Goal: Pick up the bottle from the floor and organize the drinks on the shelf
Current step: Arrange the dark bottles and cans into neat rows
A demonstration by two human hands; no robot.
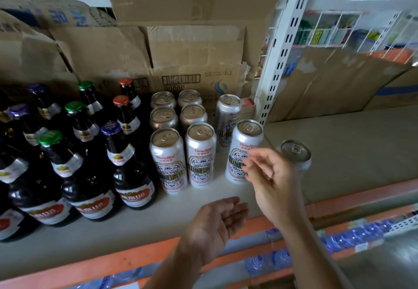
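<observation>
Several silver cans stand in rows on the white shelf (140, 227). The front right can (243, 151) stands slightly apart from the rows. One lone can (295, 153) stands further right, partly hidden behind my right hand (270, 182). That hand hovers with loosely curled fingers just in front of the front right can and holds nothing. My left hand (217, 223) is palm up over the shelf's front edge, empty and relaxed. Dark glass bottles (126, 166) with coloured caps fill the left part of the shelf.
Flattened cardboard boxes (192, 47) line the back of the shelf. A white slotted upright (278, 62) divides it from the bare right section (350, 144). An orange rail (339, 200) runs along the front edge, with blue-wrapped water packs (339, 241) on the level below.
</observation>
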